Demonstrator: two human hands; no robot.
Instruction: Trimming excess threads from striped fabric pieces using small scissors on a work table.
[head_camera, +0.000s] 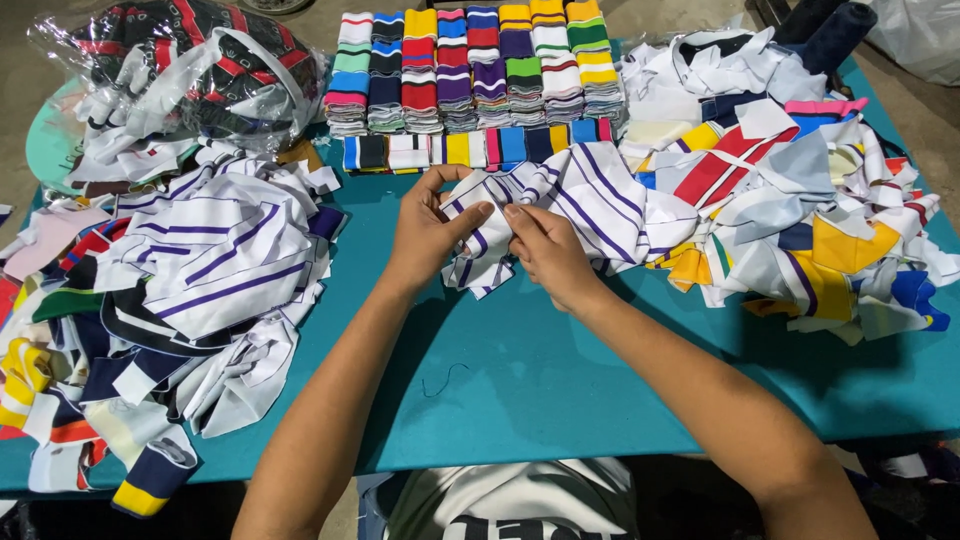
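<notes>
Bare teal counter (560, 390) runs open along the near edge and up the middle between the forearms. A heap of striped cloth pieces (200, 280) blocks the left edge, a second mixed pile (800, 200) blocks the right edge, and stacked folded bands (470, 70) wall off the far edge.

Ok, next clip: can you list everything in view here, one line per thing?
striped fabric piece: one, white with purple stripes, table centre, held by both hands
table: one, teal top, fills the frame
folded striped bands: several neat stacks, mixed colours, far edge centre
row of bands: one, mixed colours, lying in front of the stacks
left fabric pile: one, mostly white and purple, some navy and yellow
right fabric pile: one, white, red, yellow, blue
plastic bag of garments: one, clear, dark and red contents, far left
loose thread: one, dark, on the table near the person
left hand: pinching the piece
right hand: pinching the piece
</notes>
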